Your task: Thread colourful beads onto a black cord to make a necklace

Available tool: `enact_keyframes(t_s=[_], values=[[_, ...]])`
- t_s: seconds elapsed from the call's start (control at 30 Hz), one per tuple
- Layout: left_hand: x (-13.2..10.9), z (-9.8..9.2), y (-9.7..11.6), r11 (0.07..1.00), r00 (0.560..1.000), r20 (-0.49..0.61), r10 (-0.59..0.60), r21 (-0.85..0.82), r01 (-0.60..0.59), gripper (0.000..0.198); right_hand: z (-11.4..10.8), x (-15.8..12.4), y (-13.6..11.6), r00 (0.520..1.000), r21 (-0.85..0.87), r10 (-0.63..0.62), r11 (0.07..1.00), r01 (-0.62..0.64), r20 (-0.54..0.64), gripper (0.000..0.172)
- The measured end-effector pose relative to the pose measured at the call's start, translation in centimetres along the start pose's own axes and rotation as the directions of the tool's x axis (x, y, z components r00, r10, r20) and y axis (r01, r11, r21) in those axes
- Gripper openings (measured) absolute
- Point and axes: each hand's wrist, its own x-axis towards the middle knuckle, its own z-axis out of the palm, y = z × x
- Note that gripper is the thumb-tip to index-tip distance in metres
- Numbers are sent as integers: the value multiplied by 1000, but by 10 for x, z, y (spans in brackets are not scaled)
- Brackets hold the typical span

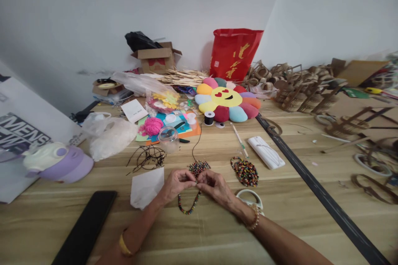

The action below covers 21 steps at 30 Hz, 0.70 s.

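Note:
My left hand point(178, 184) and my right hand point(215, 187) meet at the middle of the table, fingertips pinched at the upper ends of a string of colourful beads point(187, 212). The string hangs in a U below them on the wood. Just beyond my fingers lies a pile of loose-looking multicoloured beads point(200, 167). A black cord runs from there up to a spool of black thread point(209, 118). To the right sits a coiled beaded strand point(245, 172). White-handled scissors point(253, 194) lie partly under my right wrist.
A black phone-like slab point(85, 227) and white paper point(146, 188) lie left. Black cords point(149, 159), a clear jar point(168, 138) and pink yarn point(152, 126) stand beyond. A flower cushion point(228, 98) is behind; a white power bank-like block point(266, 152) and woven baskets point(295, 99) are right.

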Motion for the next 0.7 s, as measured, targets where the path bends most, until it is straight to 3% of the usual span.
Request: enact_keyframes(t_s=[0.27, 0.43, 0.7], values=[[-2, 3, 14, 989, 996, 29, 83, 124, -86, 17, -1, 0, -3, 999, -136, -42, 990, 38, -26, 26], [-2, 1, 14, 988, 995, -15, 96, 121, -94, 18, -1, -1, -4, 996, -222, -78, 973, 67, -39, 16], [-3, 3, 12, 981, 992, -1, 123, 151, -122, 17, 0, -1, -5, 1000, -73, -20, 997, 20, 5, 22]])
